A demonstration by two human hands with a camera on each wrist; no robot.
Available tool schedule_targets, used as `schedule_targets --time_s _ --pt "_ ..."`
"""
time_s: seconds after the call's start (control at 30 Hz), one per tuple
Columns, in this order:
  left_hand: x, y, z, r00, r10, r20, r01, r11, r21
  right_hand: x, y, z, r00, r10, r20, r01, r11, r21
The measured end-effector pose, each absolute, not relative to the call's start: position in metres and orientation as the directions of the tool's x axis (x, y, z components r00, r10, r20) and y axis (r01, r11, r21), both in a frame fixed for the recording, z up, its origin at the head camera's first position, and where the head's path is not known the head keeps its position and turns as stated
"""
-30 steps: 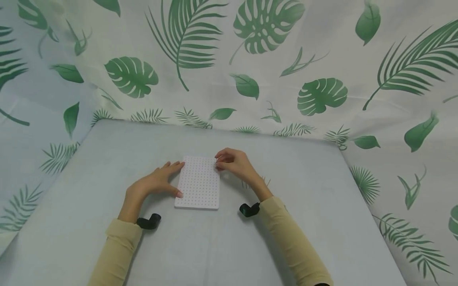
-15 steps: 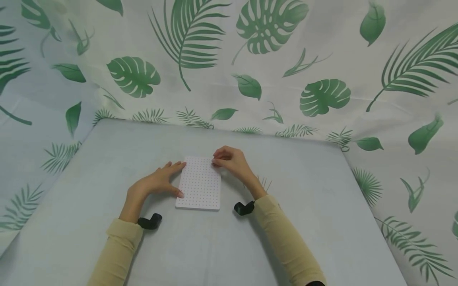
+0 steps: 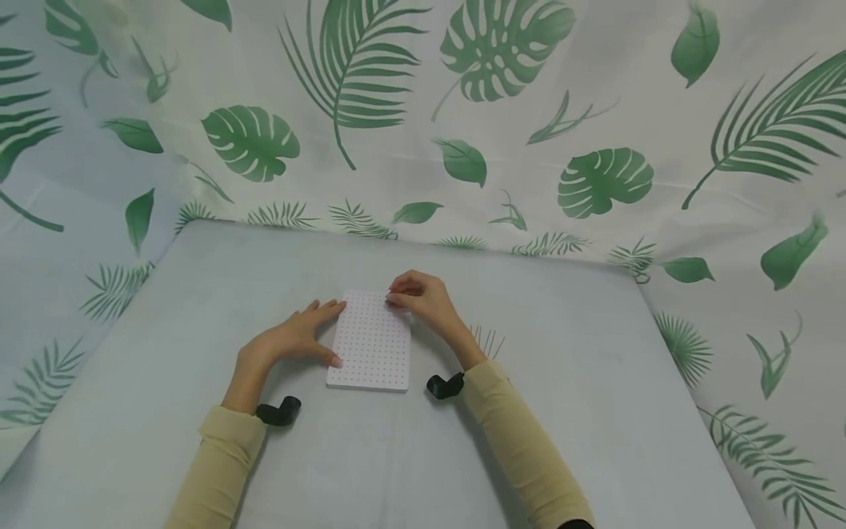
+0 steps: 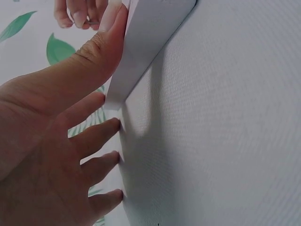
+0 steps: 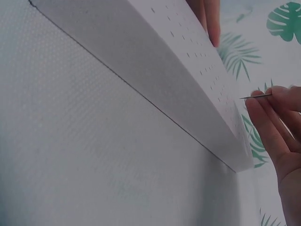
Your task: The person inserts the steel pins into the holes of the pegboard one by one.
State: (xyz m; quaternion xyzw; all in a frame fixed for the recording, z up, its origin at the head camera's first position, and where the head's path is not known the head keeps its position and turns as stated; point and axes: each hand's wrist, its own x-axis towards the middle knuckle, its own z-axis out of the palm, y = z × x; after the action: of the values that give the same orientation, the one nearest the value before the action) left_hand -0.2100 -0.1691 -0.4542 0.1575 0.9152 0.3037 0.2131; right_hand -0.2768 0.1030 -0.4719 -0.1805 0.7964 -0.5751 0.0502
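Thin pin [image 5: 259, 96] pointing at dotted board [image 3: 371, 344] — right hand [image 3: 424, 300] pinching it, left hand [image 3: 291, 336] touching board, fingers spread. Probably placing pin — next move likely needing steady aim.

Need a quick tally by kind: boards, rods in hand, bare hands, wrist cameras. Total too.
Hands (left hand, right hand): 2
White perforated board: 1
Held thin rod: 1
Black wrist cameras: 2
Total: 6
Left out: loose thin rods by the right wrist, too fine to count surely.
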Motion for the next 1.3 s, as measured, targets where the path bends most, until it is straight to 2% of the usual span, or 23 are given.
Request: schedule_targets --time_s 0.2,0.67,1.3 --pt "-0.2101 -0.1683 -0.4532 -0.856 0.425 -0.295 0.164 0.763 0.625 -0.2764 0.1014 -0.4746 -0.921 -0.368 0.127 -0.227 0.242 -0.943" --pt "-0.2133 -0.1687 -0.4588 -0.854 0.433 -0.29 0.174 0.761 0.625 -0.2715 0.1009 -0.477 -0.933 -0.342 0.112 -0.251 0.395 -0.884" --pt "-0.2119 -0.1698 -0.454 -0.853 0.427 -0.301 0.166 0.768 0.619 -0.2702 0.0958 -0.4735 -0.94 -0.332 0.082 -0.242 0.477 -0.845"
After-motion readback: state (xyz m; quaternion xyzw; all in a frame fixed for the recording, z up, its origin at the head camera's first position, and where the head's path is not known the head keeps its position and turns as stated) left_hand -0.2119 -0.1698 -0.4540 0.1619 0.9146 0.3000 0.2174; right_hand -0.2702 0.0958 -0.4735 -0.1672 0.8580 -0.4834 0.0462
